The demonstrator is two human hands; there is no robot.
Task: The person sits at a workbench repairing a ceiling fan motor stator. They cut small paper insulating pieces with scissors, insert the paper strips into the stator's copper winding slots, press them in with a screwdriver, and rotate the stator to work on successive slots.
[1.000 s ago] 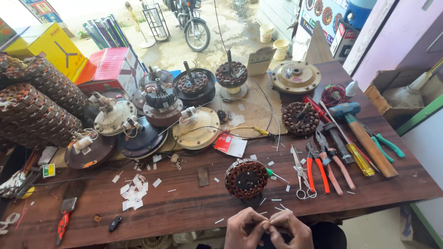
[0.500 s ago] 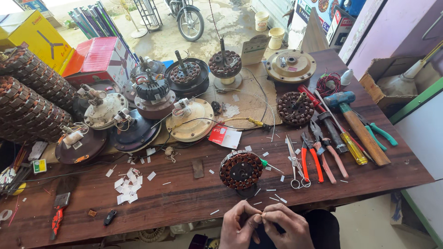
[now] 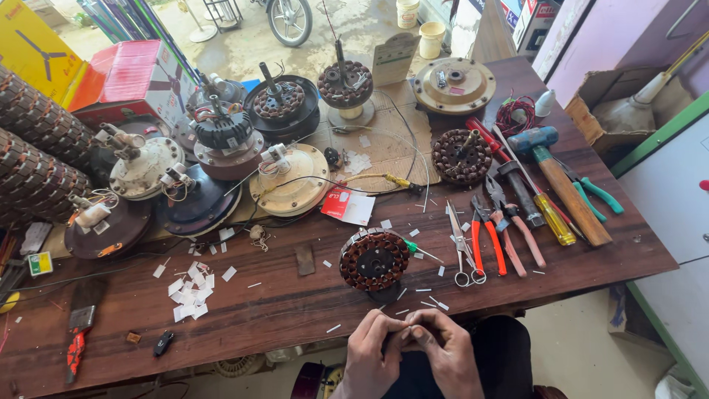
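While both hands (image 3: 408,347) pinch something tiny together, the wound stator (image 3: 374,258) sits just beyond.

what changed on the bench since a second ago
Little changed. The left hand and right hand stay pressed together at the bench's near edge, fingertips pinching something too small to identify. Only the camera view drifted. The wound stator, scissors and pliers lie where they were.
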